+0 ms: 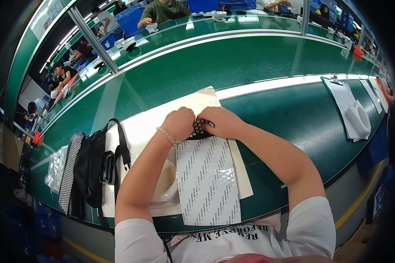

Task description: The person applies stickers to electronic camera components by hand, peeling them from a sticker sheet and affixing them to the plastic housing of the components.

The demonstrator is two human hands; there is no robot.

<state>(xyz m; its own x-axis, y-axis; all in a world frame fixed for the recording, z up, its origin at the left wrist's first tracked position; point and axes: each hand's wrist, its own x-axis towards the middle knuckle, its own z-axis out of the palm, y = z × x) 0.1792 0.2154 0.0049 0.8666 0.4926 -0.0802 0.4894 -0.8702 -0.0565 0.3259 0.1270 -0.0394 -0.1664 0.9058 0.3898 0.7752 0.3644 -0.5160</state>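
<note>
A long sheet with white printed backing paper (206, 179) lies lengthwise in front of me, its near end at the table's front edge. At its far end a black part with pale round dots (201, 127) shows, bent up between my hands. My left hand (180, 123), a beaded bracelet at its wrist, has its fingers closed at the left of this dotted end. From the right, my right hand (218, 120) pinches the same end, fingers curled over it. Both fingertips are partly hidden. Under the sheet lies pale cardboard (243, 175); a white curved piece (169, 195) sits beside my left forearm.
At the left are a black strapped bag (90, 171), a dotted sheet stack (69, 179) and a clear plastic bag (56, 168). A clipboard (338, 98) with a white hollow piece (358, 118) lies right. Beyond a metal-framed partition (94, 41), several people work at green tables.
</note>
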